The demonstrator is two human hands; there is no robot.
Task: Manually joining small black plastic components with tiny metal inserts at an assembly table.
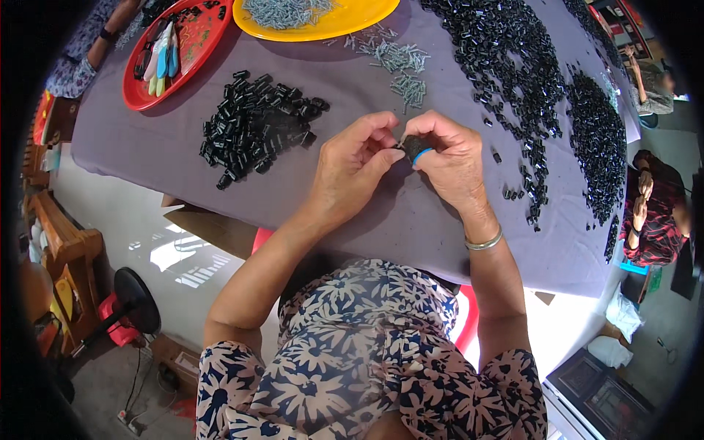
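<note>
My left hand [350, 170] and my right hand [453, 155] meet above the near part of the cloth-covered table. Fingers and thumb of each are pinched together, tip to tip, around something tiny that they mostly hide. A dark cover with a blue edge [418, 147] sits on my right thumb. To the left of my hands lies a pile of small black plastic parts [253, 125]. Small grey screw-like pins [408, 88] are scattered just beyond my fingertips.
A yellow tray [323, 33] of grey pins stands at the far edge. Left of it, a red tray [136, 95] holds several coloured-handled tools [163, 62]. More black parts [506, 66] spread along the right. Other people sit at the left and right sides.
</note>
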